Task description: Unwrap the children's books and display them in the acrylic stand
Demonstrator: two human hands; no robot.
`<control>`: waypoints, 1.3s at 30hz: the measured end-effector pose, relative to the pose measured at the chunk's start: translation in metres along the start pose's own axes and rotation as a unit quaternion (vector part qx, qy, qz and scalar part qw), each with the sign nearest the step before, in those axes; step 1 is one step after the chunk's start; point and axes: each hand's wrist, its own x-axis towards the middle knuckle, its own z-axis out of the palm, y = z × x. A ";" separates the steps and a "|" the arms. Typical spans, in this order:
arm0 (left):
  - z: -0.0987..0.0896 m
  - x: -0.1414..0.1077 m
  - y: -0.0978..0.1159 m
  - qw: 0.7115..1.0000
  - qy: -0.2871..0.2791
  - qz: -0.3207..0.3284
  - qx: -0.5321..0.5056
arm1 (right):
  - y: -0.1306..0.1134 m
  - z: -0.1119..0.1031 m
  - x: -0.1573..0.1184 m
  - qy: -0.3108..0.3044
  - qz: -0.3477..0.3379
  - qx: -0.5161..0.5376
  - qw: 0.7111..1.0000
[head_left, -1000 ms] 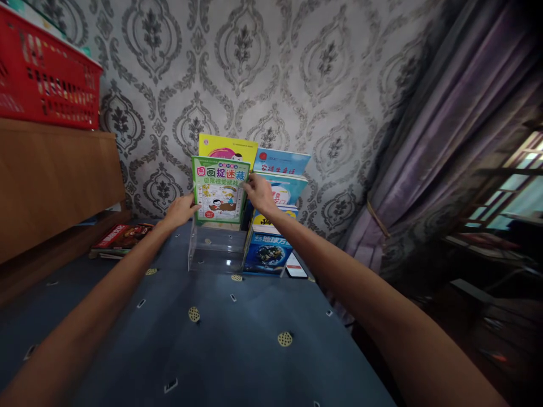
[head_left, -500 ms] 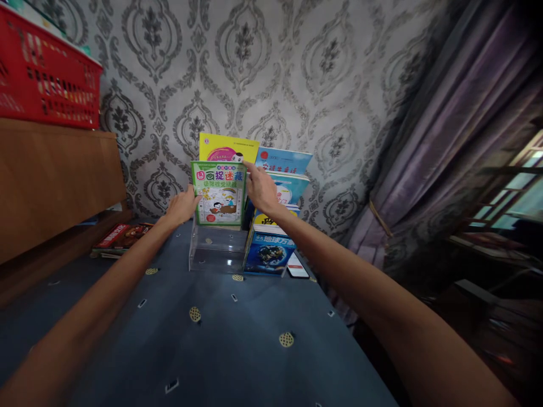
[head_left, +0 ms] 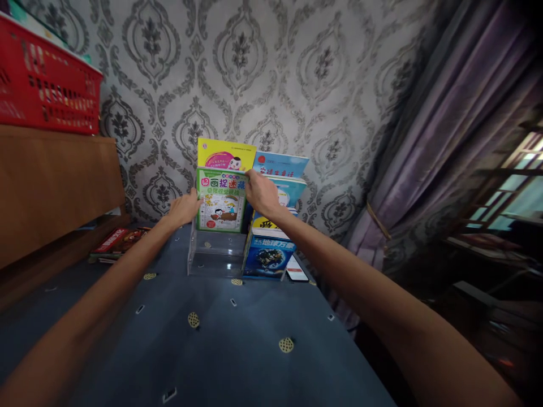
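A green picture book (head_left: 221,202) stands upright in the left column of a clear plastic tiered rack (head_left: 212,264). My right hand (head_left: 263,193) is closed at the book's upper right corner, the fingertips partly hidden behind it. At its left edge, the curled fingers of my left hand (head_left: 184,208) press against the cover. Behind it rises a yellow book (head_left: 224,151). The right column holds a blue book (head_left: 283,163), a light-blue book (head_left: 292,187), a yellow-covered book (head_left: 267,223) and, lowest in front, an earth-picture book (head_left: 270,257).
A phone (head_left: 297,270) lies right of the rack on the blue patterned tablecloth (head_left: 233,350). Several books (head_left: 119,242) lie flat at the left. A red basket (head_left: 51,85) sits on a wooden cabinet (head_left: 59,192). A purple curtain (head_left: 407,141) hangs at the right; patterned wall behind.
The green book has shifted slightly right and stands straighter. My right index finger, stretched along its top before, now bends at the corner. My left hand stays by the left edge.
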 end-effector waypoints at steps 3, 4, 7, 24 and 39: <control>0.000 -0.001 0.000 1.000 0.006 -0.002 -0.007 | 0.003 0.002 0.000 -0.003 0.006 0.018 1.000; 0.000 -0.001 0.000 1.000 0.008 -0.003 -0.009 | 0.004 0.003 -0.001 0.000 0.008 0.032 0.999; 0.000 -0.003 -0.001 1.000 0.015 -0.002 -0.014 | 0.007 0.009 -0.008 0.017 0.024 0.102 0.994; 0.004 -0.007 0.001 0.998 0.040 -0.034 -0.024 | -0.022 0.066 -0.066 -0.135 0.330 0.556 0.751; 0.003 -0.008 0.004 0.998 0.033 -0.039 -0.037 | -0.026 0.088 -0.077 -0.153 0.358 0.564 0.728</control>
